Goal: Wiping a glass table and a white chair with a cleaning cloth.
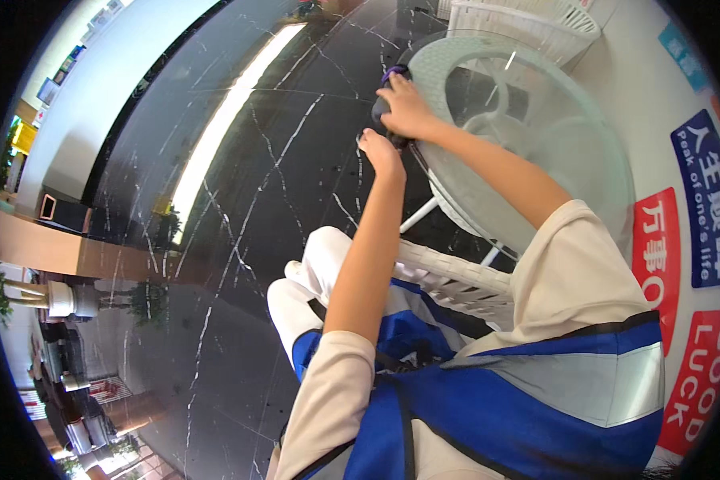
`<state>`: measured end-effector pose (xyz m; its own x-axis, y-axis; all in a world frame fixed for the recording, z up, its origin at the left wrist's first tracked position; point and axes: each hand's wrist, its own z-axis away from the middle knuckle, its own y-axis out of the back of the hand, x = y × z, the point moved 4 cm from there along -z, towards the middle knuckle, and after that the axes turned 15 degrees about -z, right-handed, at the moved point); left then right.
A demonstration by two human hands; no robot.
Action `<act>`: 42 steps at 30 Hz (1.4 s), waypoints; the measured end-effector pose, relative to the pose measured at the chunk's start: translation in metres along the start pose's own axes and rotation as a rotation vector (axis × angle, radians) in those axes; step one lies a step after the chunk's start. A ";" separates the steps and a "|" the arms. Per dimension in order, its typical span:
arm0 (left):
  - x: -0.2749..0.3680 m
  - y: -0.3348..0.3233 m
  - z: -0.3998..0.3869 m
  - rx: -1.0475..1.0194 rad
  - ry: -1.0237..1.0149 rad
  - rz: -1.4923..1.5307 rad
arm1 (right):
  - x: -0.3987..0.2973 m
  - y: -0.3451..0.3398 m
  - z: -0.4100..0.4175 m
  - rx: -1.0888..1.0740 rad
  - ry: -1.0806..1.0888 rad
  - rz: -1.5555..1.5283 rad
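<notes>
A dark object with a purple band (394, 73) is at the left edge of a round glass-topped table (552, 138) with white woven trim. My right hand (409, 109) lies over it, fingers bent around its upper part. Just below, my left hand (381, 153) is bent at the wrist, its fingers close to the object's lower end; whether they grip it is hidden. What exactly the object is cannot be told, as my hands cover much of it.
A white woven chair's armrest (456, 264) stands below the table. Behind the table is a white basket (522, 27). Red and blue signs (657, 258) bearing writing line the right side. Dark veined flooring (264, 180) spreads left, with a potted plant (61, 299) at far left.
</notes>
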<state>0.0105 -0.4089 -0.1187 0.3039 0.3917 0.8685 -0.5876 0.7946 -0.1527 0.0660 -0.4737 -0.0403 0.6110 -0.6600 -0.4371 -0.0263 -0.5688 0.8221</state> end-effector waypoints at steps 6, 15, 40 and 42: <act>-0.004 0.002 -0.015 -0.025 -0.080 -0.149 | -0.063 0.053 0.122 -0.208 0.299 -0.197; 0.022 -0.009 0.040 -0.262 -0.116 -0.098 | -0.083 0.110 0.202 -0.491 0.160 -0.195; 0.001 0.005 0.009 0.013 0.022 -0.092 | 0.046 -0.013 -0.065 0.126 0.026 0.004; 0.000 0.003 0.009 0.011 0.021 -0.070 | 0.037 -0.011 -0.055 0.119 0.047 0.005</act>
<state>0.0018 -0.4107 -0.1148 0.3601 0.3449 0.8668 -0.5722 0.8155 -0.0868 0.1326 -0.4653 -0.0452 0.6470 -0.6408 -0.4132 -0.1214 -0.6216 0.7739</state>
